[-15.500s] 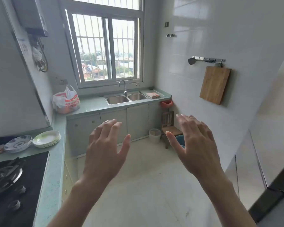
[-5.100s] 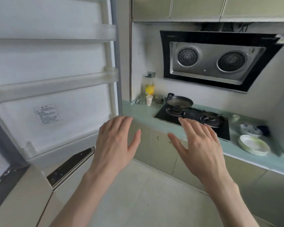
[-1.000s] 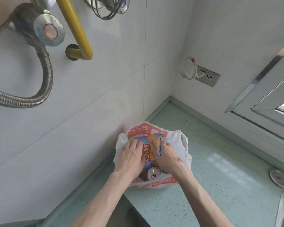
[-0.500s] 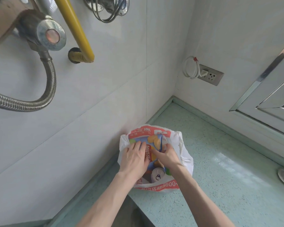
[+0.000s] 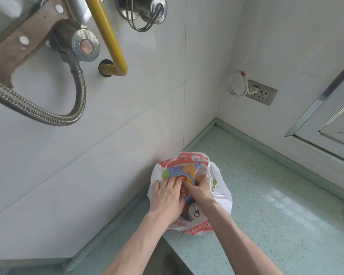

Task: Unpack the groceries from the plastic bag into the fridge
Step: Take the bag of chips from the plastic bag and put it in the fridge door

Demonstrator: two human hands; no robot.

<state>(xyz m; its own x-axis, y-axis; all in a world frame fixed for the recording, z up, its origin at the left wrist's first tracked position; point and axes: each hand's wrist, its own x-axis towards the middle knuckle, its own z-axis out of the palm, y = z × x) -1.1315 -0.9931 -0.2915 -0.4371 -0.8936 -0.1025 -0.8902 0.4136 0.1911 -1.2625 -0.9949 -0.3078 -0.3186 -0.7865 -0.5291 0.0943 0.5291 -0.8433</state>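
A white plastic bag (image 5: 220, 197) with red print stands open on the green countertop (image 5: 276, 221), in the corner by the tiled wall. Inside lies a blue chip bag (image 5: 184, 171) with yellow chips pictured on it, and a drink can (image 5: 196, 210) stands upright below it. My left hand (image 5: 167, 197) lies on the chip bag's left side, fingers curled over it. My right hand (image 5: 200, 189) reaches into the bag and holds the chip bag's right side. The fridge is out of view.
A braided metal hose (image 5: 48, 114), a valve (image 5: 81, 45) and a yellow pipe (image 5: 109, 36) hang on the wall overhead. A wall socket (image 5: 261, 93) with a coiled white cord sits at the right. A window frame (image 5: 326, 126) borders the counter's far side.
Both hands have closed in together on the chip bag inside the plastic bag, the right hand sliding deeper along its right side. The view has tilted slightly.
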